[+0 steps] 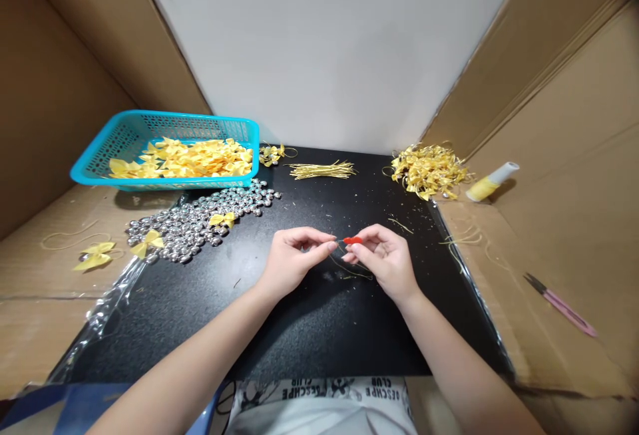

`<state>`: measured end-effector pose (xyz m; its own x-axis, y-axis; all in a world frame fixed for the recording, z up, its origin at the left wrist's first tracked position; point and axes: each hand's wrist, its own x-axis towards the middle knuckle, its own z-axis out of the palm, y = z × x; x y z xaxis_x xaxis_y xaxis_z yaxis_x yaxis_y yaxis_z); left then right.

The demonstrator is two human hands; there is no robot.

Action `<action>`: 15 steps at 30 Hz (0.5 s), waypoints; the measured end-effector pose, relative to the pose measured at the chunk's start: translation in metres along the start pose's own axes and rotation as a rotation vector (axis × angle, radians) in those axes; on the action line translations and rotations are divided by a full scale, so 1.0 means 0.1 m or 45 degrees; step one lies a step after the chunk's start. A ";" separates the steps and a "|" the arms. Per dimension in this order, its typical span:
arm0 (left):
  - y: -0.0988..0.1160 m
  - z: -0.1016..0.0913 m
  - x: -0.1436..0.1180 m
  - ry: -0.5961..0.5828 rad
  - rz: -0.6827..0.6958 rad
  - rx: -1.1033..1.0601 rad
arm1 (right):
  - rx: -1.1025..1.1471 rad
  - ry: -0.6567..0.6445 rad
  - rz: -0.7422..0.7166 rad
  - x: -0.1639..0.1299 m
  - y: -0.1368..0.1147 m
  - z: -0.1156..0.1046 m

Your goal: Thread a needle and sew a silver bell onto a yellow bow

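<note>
Red bead (352,240) pinched in right hand (387,262) fingers; left hand (289,262) fingers pinch gold thread (349,269) taut, mid-tabletop (279,328), steadying both for alignment.

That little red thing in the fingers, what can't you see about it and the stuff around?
- Red piece, head view: too small to identify; fingertips cover its ends.
- Gold thread below the right hand: too thin to follow.
- Left hand: curled fingers hide its grip.
- Pink tool: blurred near the edge.
</note>
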<state>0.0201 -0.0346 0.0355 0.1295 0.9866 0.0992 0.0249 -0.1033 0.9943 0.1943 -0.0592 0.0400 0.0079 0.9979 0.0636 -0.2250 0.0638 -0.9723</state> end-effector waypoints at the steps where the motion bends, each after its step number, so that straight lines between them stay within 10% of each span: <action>1: 0.00 0.00 0.00 -0.004 -0.003 0.001 | -0.034 -0.003 -0.003 0.00 -0.01 -0.01; 15: -0.09 -0.05 0.08 0.039 0.029 -0.218 | -0.053 0.048 0.049 0.03 -0.06 -0.04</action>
<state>0.0159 -0.0247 0.0276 0.0977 0.9879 0.1207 -0.1473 -0.1055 0.9834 0.2001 -0.0560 0.0454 0.0365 0.9992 0.0181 -0.1853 0.0245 -0.9824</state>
